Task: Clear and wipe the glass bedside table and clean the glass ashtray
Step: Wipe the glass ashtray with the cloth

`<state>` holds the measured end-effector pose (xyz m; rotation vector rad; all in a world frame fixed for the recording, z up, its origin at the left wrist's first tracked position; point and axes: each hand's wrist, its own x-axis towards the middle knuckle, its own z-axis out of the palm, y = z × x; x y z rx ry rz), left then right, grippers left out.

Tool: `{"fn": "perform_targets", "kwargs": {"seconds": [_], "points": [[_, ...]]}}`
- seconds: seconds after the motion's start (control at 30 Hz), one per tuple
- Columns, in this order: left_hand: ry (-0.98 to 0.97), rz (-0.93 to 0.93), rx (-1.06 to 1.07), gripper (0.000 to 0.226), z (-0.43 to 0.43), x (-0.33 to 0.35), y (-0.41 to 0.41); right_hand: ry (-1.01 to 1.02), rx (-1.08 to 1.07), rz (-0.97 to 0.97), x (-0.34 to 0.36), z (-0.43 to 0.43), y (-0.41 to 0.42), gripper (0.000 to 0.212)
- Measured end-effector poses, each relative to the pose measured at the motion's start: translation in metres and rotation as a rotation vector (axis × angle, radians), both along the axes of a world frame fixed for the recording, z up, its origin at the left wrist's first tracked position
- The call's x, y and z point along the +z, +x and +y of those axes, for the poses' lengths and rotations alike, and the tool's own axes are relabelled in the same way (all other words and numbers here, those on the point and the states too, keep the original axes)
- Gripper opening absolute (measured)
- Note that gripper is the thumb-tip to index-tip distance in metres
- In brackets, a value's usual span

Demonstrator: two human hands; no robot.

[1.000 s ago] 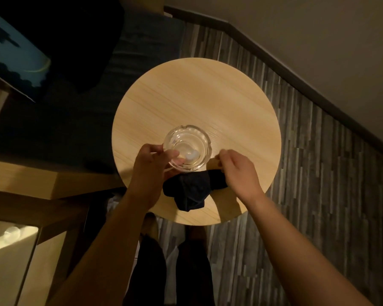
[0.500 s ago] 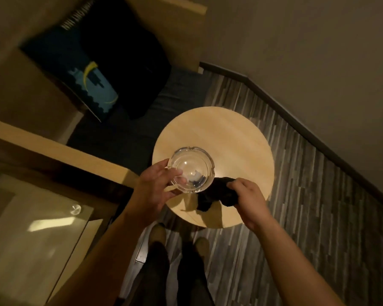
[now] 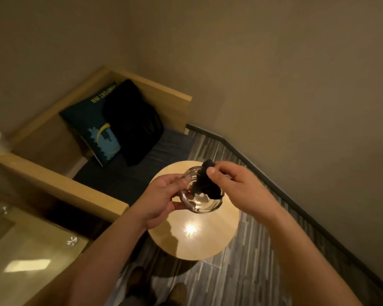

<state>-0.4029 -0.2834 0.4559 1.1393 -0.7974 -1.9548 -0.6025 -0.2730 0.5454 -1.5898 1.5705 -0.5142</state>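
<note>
A clear ashtray (image 3: 198, 200), a black cloth (image 3: 206, 184), a pale wood-grain round table (image 3: 208, 241), grey striped plank floor (image 3: 259, 250), a blue-and-yellow printed cushion (image 3: 95, 127)

A round wooden table (image 3: 199, 239) stands on a striped grey plank floor (image 3: 248, 250), its top bare and bearing a bright spot of reflected light (near the centre). Beside it, a wood-framed bench (image 3: 142, 89) carries a dark seat pad (image 3: 142, 171), on which a blue printed cushion (image 3: 93, 124) and a black cushion (image 3: 133, 122) lean against the back. At lower left, a glass top (image 3: 27, 257) lies on a wooden unit.
</note>
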Motion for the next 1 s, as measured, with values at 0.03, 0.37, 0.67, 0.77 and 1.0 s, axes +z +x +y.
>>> {"fn": "perform_targets", "kwargs": {"seconds": [0.03, 0.37, 0.67, 0.77, 1.0], "points": [[-0.016, -0.005, -0.006, 0.023, 0.000, 0.005, 0.000, -0.047, 0.075, 0.083, 0.010, 0.001, -0.002, 0.032], [-0.137, 0.042, -0.092, 0.038, -0.010, 0.035, 0.013, 0.127, 0.049, -0.154, -0.002, -0.047, -0.026, 0.058], [-0.120, -0.046, -0.111, 0.026, -0.023, 0.040, 0.013, 0.298, 0.228, -0.176, -0.010, -0.071, -0.015, 0.022], [-0.068, -0.042, -0.004, 0.026, -0.024, 0.037, 0.006, 0.248, 0.112, -0.131, -0.015, -0.068, -0.013, 0.024], [-0.064, -0.049, 0.271, 0.022, -0.015, 0.030, -0.021, 0.168, -0.399, -0.345, -0.046, -0.040, 0.011, 0.019]]}}
